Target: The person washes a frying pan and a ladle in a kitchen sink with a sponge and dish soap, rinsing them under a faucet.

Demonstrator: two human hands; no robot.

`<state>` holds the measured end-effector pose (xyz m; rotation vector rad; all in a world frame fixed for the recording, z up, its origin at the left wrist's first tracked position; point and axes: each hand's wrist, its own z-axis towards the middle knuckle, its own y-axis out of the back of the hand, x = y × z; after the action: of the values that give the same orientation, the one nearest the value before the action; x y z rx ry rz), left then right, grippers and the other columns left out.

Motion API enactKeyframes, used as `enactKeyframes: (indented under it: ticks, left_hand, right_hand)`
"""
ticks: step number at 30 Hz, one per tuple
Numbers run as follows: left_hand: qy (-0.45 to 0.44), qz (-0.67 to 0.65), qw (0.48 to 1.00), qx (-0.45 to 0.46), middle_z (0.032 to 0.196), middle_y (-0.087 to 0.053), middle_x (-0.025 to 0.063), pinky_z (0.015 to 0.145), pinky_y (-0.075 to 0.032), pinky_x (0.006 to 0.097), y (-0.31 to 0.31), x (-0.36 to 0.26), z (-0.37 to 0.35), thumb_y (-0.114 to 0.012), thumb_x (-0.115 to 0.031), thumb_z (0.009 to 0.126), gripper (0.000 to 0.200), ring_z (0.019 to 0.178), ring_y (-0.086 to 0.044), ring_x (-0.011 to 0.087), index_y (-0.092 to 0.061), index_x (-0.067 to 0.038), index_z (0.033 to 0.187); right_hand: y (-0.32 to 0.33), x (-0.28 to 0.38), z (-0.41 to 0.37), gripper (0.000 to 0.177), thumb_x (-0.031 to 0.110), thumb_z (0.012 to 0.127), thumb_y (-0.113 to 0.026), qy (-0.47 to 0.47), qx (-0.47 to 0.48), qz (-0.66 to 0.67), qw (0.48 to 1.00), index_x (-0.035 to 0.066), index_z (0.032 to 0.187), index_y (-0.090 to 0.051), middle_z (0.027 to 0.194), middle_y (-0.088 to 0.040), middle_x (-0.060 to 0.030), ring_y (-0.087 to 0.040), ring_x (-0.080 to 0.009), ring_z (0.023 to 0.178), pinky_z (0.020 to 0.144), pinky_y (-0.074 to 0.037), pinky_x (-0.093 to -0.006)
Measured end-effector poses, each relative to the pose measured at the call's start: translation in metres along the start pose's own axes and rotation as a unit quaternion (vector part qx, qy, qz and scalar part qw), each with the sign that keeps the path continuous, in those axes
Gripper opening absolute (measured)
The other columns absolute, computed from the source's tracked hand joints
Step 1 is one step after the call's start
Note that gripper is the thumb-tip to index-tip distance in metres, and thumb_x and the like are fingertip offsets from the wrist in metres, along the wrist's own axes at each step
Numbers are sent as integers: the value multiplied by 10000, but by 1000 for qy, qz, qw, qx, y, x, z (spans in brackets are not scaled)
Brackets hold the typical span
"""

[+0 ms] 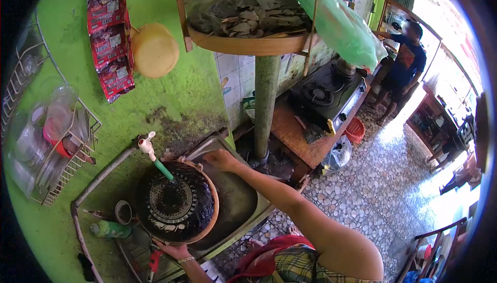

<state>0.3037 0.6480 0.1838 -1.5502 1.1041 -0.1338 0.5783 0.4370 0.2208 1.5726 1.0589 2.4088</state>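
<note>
A large round pan (pixel 202 200), soot-black with a tan rim, rests tilted in the metal sink (pixel 243 192). Water or grime makes its dark face shine, and a ringed pattern marks the middle. At the near edge my left hand (pixel 176 251), with a bracelet at the wrist, grips the rim. My right hand (pixel 220 160) is closed just beyond the pan's far right edge; I cannot tell what is in its curled fingers. Over the pan, a white tap (pixel 147 143) ends in a short green hose (pixel 163 169). A red-handled tool (pixel 154 260) lies beside my left hand.
Left of the pan are a metal cup (pixel 123 212) and a green bottle (pixel 111 229). A wire rack (pixel 64 177) holds dishes on the wall. Overhead hangs a wooden tray (pixel 248 45). A gas stove (pixel 323 94) stands beyond the post; a person (pixel 406 60) stands past it.
</note>
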Motion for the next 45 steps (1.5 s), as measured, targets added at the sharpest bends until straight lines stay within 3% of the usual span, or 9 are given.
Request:
enactKeyframes:
  ticks: [13,18,24,27,29,32,35,37,45]
  left_hand:
    - [-29,99,994,-29,1204,-360,91,899,-314,388,-6,26,32,-461,-477,730,604,1079,-366,249,-364,-69,1165]
    - [35,33,997,58,1286,-202,117,952,-227,460,18,32,59,-395,-507,744,685,1167,-228,303,-173,-116,1261]
    - [65,43,997,19,1226,-328,91,902,-308,393,12,41,61,-446,-416,752,587,1101,-339,272,-315,-58,1198]
    - [-164,358,907,153,1179,-379,93,856,-353,374,67,47,89,-424,-283,796,458,1073,-376,250,-333,-48,1180]
    - [-99,370,872,304,1275,-200,156,931,-255,432,44,33,66,-382,-368,805,561,1171,-229,284,-200,-72,1246]
    - [83,244,962,-91,1202,-343,129,887,-309,337,-75,7,-16,-364,-296,848,436,1078,-360,226,-329,-25,1188]
    - [56,307,948,-58,1214,-322,142,902,-285,348,-80,10,-24,-351,-297,850,443,1093,-340,237,-317,-20,1194]
    - [26,371,928,-29,1225,-301,154,917,-260,359,-81,11,-25,-338,-299,852,450,1108,-319,247,-305,-14,1200]
    - [-83,435,894,-70,1239,-258,214,944,-210,407,-98,-3,-71,-311,-278,857,460,1142,-268,310,-271,22,1203]
  right_hand:
    - [-20,-17,-73,208,182,792,-479,-126,-57,133,981,57,946,-541,855,-577,-104,-552,-186,785,692,-420,-283]
    - [-27,-29,-76,207,122,783,-483,-40,-171,107,979,33,970,-501,847,-567,-106,-554,-192,802,670,-434,-303]
    - [-5,-2,-88,222,63,711,-514,-21,-192,47,980,37,932,-506,826,-543,-172,-548,-280,759,620,-434,-332]
    - [-18,-7,-93,193,88,717,-518,11,-175,-9,984,45,906,-522,796,-552,-160,-549,-294,735,628,-432,-340]
    - [-33,-20,-91,171,93,736,-504,106,-202,-126,965,51,898,-535,762,-556,-158,-549,-299,723,630,-432,-340]
    - [-40,14,-91,183,101,754,-488,3,-106,83,991,42,922,-535,777,-551,-179,-548,-296,729,642,-436,-338]
    - [-59,43,-76,198,127,792,-451,2,-58,94,994,42,953,-530,848,-565,-138,-557,-259,777,675,-444,-328]
    - [-69,61,-61,241,147,821,-429,-114,106,425,892,-1,1003,-482,920,-532,-79,-521,-215,860,751,-422,-318]
    - [-134,57,-19,215,169,833,-412,-285,83,770,564,53,988,-504,936,-529,-74,-512,-211,881,789,-410,-321]
